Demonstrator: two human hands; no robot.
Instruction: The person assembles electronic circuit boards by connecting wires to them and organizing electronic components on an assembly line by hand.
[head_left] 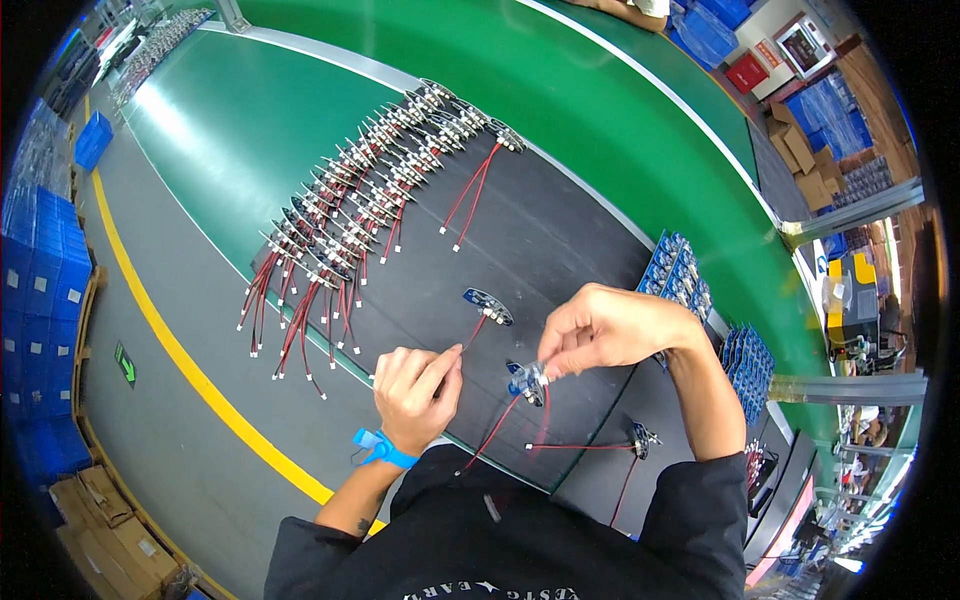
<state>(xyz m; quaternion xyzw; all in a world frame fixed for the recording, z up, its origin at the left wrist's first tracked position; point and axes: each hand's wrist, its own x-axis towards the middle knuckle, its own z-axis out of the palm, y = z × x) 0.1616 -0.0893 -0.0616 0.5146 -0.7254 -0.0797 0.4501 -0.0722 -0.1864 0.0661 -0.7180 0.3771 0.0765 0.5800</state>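
My right hand [620,328] pinches a small blue circuit board [524,384] at its white connector side; the board and its red wires look slightly blurred. My left hand [415,392], with a blue band on the wrist, is curled closed. Its thumb and index fingertip meet at the red wire [476,332] of another small curved circuit board [488,307], which lies on the dark mat just beyond. A third wired board [645,440] rests to the right, below my right forearm.
Rows of wired circuit boards [350,195] stand packed along the dark mat [560,250] at far left, one more [507,136] at their end. Stacks of blue board panels [678,275] sit at right. Blue crates [45,300] line the floor at left. Another person's arm [625,10] shows at the top.
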